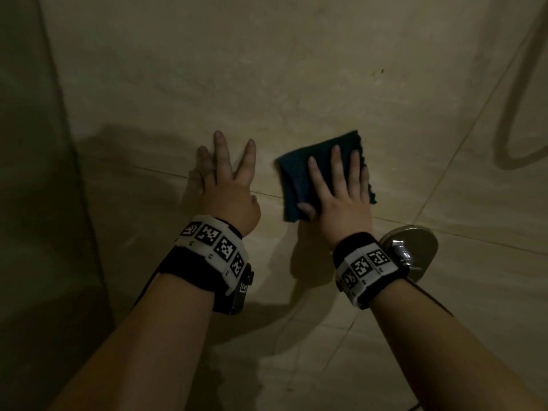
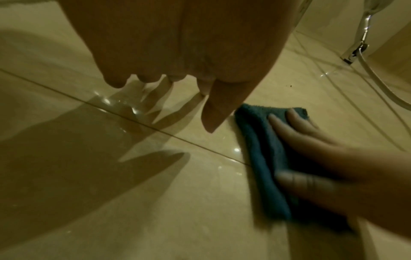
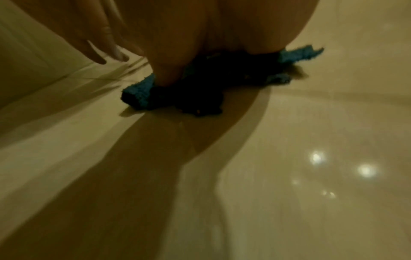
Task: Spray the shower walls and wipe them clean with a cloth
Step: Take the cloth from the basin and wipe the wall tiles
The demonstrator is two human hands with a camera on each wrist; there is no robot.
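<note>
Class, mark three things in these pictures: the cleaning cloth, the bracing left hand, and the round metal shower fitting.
cloth (image 1: 299,185), head view, bare fabric left of the fingers.
left hand (image 1: 229,200), head view, back of the hand.
metal shower fitting (image 1: 421,241), head view, its round plate.

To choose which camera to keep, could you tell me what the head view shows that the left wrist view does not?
Only the head view shows both wristbands and the round metal shower control. Only the left wrist view shows the shower hose fitting and wet glints on the tile. Both show the right hand pressing the blue cloth flat on the wall, with the left hand spread beside it.
</note>
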